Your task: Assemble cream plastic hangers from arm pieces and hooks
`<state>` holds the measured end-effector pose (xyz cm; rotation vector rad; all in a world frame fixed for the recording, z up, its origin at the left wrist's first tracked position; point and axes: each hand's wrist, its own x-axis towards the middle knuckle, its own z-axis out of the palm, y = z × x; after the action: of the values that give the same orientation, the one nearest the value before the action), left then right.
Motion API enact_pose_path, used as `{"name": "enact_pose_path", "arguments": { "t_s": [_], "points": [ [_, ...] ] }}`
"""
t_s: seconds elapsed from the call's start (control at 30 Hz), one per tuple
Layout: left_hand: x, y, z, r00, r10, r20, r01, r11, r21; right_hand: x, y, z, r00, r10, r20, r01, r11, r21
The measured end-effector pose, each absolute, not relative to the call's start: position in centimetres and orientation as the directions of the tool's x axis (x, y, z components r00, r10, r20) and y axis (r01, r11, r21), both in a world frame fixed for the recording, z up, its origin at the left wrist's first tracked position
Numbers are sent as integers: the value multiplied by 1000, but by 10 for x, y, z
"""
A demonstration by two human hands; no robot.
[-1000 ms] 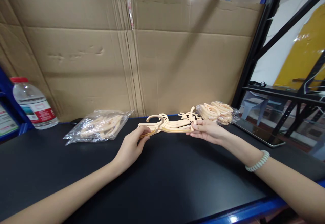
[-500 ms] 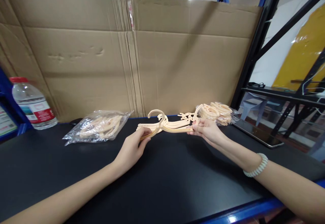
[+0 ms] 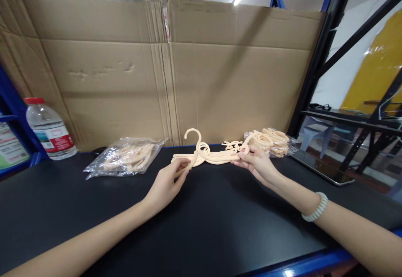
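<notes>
Left hand (image 3: 165, 185): grip closed on cream hanger (image 3: 199, 143), hook up. Right hand (image 3: 259, 166): grip pinching curved cream piece (image 3: 248, 140). Other hangers (image 3: 216, 156) lie just behind on tabletop (image 3: 204, 218).

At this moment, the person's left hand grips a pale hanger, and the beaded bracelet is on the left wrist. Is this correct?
Not quite: the head view shows the beaded bracelet on the right wrist. The left hand does grip a pale hanger.

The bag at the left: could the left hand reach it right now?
Probably yes: nothing stands between the left hand and the bag, though the hand holds a hanger piece.
</notes>
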<state>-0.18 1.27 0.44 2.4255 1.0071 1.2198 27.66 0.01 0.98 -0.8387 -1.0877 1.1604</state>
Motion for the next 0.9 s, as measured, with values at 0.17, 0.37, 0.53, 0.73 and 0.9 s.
{"name": "enact_pose_path", "arguments": {
  "t_s": [0.17,0.37,0.53,0.73,0.9],
  "points": [
    [-7,15,7,416,689,594,507,-718,477,288,6,12,-44,976,211,-290,190,-938],
    [-26,25,21,425,713,558,647,-670,364,337,20,25,-235,962,140,-102,119,-988],
    [-30,24,30,528,708,469,642,-694,324,362,21,30,-429,903,20,221,126,-967],
    [-15,8,23,627,708,325,625,-706,333,350,15,33,-589,802,-101,494,259,-830],
    [-10,-6,24,729,633,262,569,-772,282,333,5,37,-677,724,-131,616,460,-640]
  ]
}}
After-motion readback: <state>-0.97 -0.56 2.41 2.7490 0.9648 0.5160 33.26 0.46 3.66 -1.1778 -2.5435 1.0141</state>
